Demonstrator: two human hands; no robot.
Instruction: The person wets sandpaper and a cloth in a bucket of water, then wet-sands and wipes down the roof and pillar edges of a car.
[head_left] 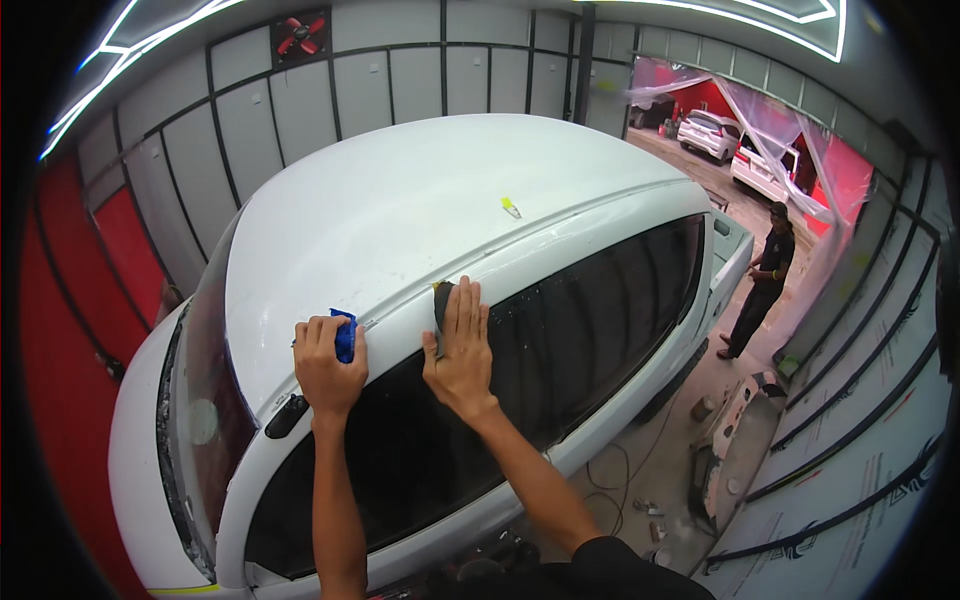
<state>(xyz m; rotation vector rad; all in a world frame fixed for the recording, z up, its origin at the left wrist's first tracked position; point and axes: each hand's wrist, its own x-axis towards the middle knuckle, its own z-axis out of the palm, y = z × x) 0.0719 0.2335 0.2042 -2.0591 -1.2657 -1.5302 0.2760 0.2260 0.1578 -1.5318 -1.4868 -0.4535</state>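
Note:
A white pickup truck's roof (pixel 380 200) fills the middle of the view. My left hand (pixel 332 368) rests on its near edge above the windshield corner, fingers curled around a crumpled blue cloth (pixel 345 338). To its right, my right hand (pixel 462 350) lies with fingers extended over a dark grey sheet that looks like sandpaper (pixel 441 308), pressing it against the roof rail above the dark side window (pixel 560 330). Most of that sheet is hidden under the fingers. A small yellow-and-clear object (pixel 511 207) lies on the roof beyond my right hand.
A person in dark clothes (pixel 768 275) stands behind the truck at the right. A detached bumper (pixel 735 450) and a cable (pixel 628 470) are on the floor. Plastic sheeting (pixel 775 140) hangs at the doorway, with white vehicles (pixel 708 135) beyond. Panelled walls (pixel 370 95) surround the truck.

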